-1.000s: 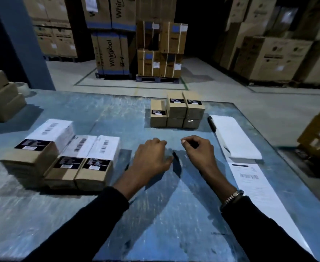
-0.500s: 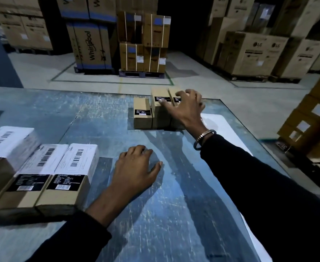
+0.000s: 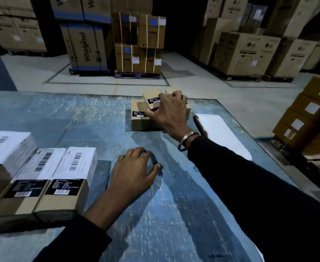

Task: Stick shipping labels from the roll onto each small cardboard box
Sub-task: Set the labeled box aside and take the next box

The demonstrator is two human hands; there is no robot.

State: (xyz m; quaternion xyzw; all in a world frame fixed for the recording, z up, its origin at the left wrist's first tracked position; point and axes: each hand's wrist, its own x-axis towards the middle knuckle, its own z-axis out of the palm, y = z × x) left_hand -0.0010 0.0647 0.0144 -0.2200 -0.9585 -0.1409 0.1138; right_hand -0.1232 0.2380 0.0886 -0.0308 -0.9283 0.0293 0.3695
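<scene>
A cluster of small unlabelled cardboard boxes (image 3: pixel 139 120) sits at the far middle of the blue table (image 3: pixel 174 214). My right hand (image 3: pixel 169 112) reaches over it and grips one small box (image 3: pixel 151 98), which is tilted and raised off the stack. My left hand (image 3: pixel 134 171) rests on the table in the middle, fingers lightly bent, holding nothing. At the left, three boxes (image 3: pixel 68 178) carry white shipping labels on top. A white strip of label backing (image 3: pixel 221 133) lies along the right side of the table, with a dark pen (image 3: pixel 197 123) at its left edge.
The table's far edge and right edge lie close to the box cluster. Beyond it the warehouse floor holds pallets of large cartons (image 3: pixel 140 42). A stack of cartons with white stickers (image 3: pixel 310 114) stands just off the table's right side.
My right hand went from the table middle out to the far cluster and took hold of a box, now tilted and lifted. My left hand flattened onto the table.
</scene>
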